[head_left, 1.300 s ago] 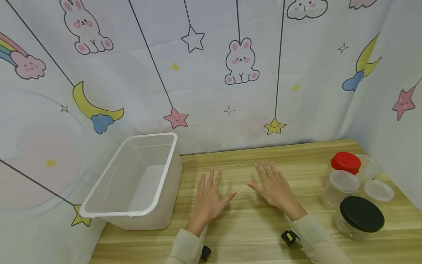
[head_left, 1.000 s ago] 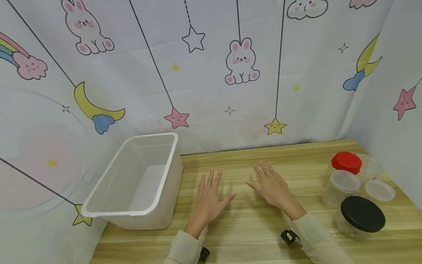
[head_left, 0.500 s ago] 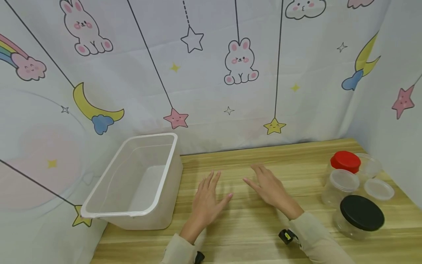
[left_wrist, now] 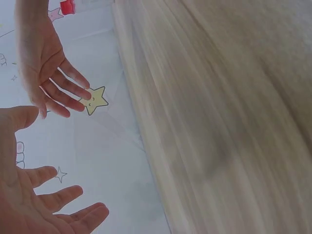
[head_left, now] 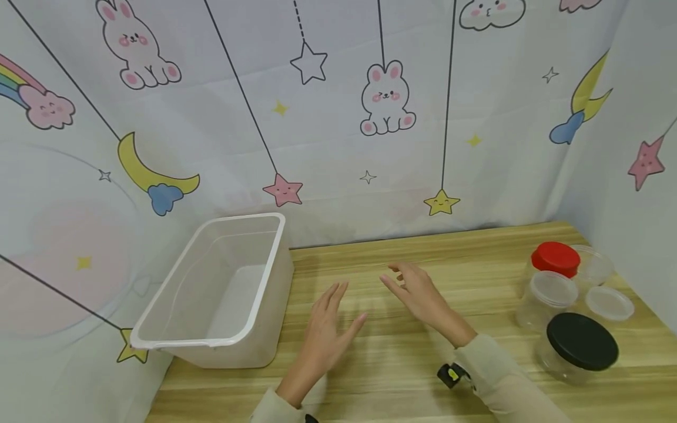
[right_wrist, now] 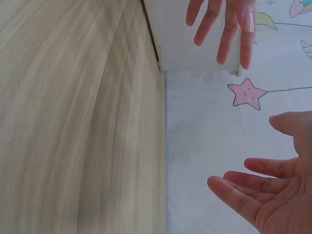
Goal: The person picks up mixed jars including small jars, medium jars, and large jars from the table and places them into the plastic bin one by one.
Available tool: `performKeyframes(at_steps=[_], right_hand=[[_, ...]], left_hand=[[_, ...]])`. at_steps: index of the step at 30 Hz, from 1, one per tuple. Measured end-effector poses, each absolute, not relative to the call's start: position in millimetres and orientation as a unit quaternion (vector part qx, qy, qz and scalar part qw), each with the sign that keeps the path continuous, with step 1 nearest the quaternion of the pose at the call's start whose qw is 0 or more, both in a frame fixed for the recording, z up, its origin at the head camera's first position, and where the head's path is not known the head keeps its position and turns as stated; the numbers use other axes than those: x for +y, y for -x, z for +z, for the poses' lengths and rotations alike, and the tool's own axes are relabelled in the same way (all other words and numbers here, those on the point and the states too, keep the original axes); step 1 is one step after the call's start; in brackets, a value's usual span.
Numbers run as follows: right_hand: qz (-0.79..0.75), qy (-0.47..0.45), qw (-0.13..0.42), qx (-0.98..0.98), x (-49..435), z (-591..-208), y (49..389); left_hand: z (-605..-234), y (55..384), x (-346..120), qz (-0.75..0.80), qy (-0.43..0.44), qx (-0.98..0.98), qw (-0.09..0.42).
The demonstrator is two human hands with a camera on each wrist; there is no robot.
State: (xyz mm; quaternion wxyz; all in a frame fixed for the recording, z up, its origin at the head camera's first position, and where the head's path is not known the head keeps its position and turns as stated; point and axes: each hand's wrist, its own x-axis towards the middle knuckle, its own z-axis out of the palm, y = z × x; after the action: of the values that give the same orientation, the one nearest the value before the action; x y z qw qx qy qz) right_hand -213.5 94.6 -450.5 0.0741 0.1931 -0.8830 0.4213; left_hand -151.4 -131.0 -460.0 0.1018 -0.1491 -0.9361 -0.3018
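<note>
Positioning appears to be in hand: nothing is gripped by the loosely extended left hand or right hand, held above the yellow-brown wood-grain desk between the white rectangular plastic tub near its left edge and the clear cylindrical plastic jar with a black lid near its right edge. For contact, an outward reach would be required. Since the earlier frame, the palms have been turned inward; tub and jar are unmoved.

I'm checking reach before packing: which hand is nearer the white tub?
Left. The left hand is just right of the white tub, not touching it; the right hand is farther right, beyond the left hand.
</note>
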Motion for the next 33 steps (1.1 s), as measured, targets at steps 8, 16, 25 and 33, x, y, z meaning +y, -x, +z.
performKeyframes(at_steps=[8,16,25,33], right_hand=[[0.470,-0.190,0.052,-0.860,82.2,-444.1,214.0],[0.484,-0.189,0.042,-0.854,74.7,-439.4,213.7],[0.481,-0.212,0.021,-0.851,67.1,-435.4,214.6],[0.515,-0.234,-0.010,-0.824,58.2,-428.2,212.9]], left_hand=[[-446.3,135.6,-139.6,-0.330,0.145,-0.927,0.104],[-426.9,117.8,-146.8,-0.349,0.138,-0.920,0.113],[-410.4,100.8,-154.3,-0.366,0.148,-0.909,0.133],[-395.5,88.8,-161.5,-0.361,0.178,-0.902,0.160]])
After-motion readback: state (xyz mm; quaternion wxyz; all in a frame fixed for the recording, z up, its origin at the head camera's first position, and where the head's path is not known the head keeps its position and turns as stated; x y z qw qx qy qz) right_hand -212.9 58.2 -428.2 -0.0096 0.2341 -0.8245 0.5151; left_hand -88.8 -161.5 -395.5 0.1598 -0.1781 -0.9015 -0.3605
